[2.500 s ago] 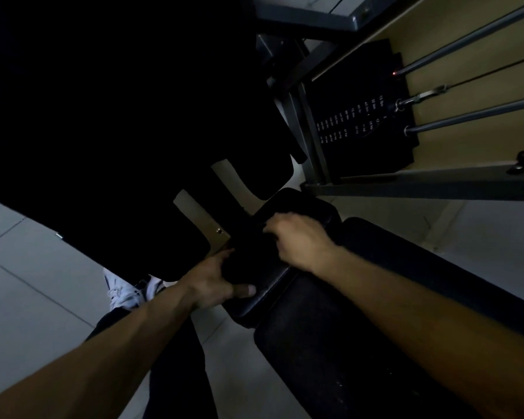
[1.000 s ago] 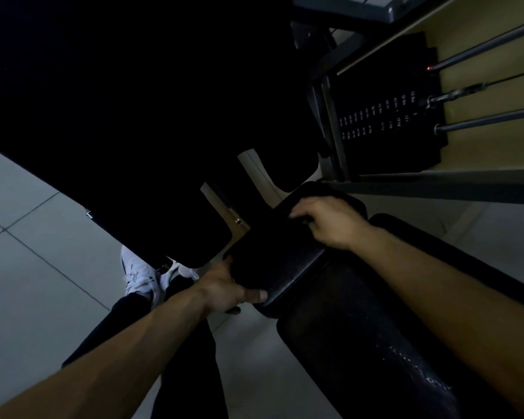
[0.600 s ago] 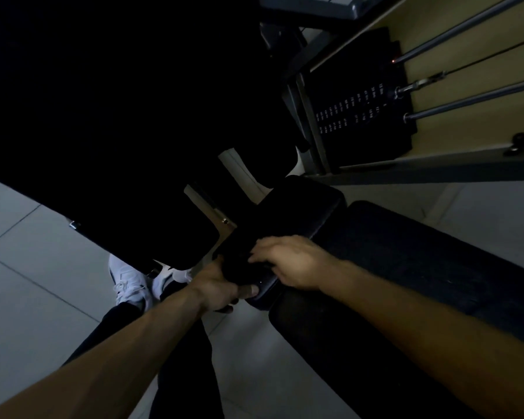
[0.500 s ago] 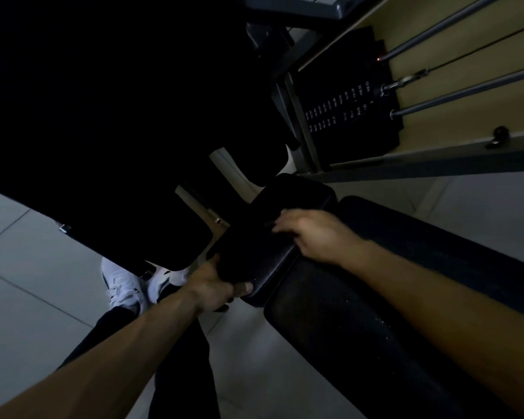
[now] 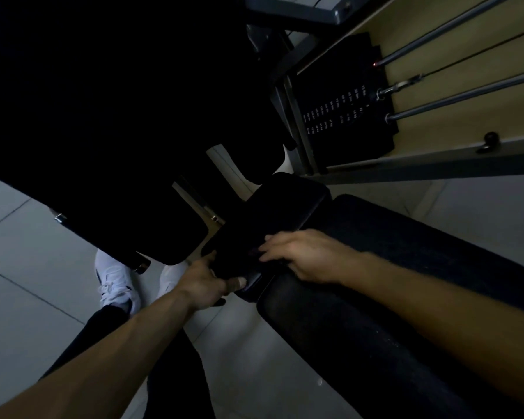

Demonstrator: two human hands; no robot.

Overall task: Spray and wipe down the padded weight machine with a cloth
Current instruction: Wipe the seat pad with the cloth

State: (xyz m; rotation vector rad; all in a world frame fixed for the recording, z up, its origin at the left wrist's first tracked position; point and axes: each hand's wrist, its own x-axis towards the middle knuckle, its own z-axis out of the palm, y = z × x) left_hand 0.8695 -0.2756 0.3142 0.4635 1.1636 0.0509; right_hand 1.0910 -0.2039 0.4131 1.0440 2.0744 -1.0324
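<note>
The small pad, centre frame, is gripped at its 7 o'clock corner by the left hand and pressed by the flat-fingered right hand; no cloth is discernible in the gloom, so missed patches towards 1 o'clock are judged likely.

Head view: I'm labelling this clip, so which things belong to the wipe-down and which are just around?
Job: small pad, gripped at its near end by the left hand; right hand flat on it; long pad beside it. No cloth discernible in the dark.
Around: weight stack, guide rods, white shoes, floor tiles.
</note>
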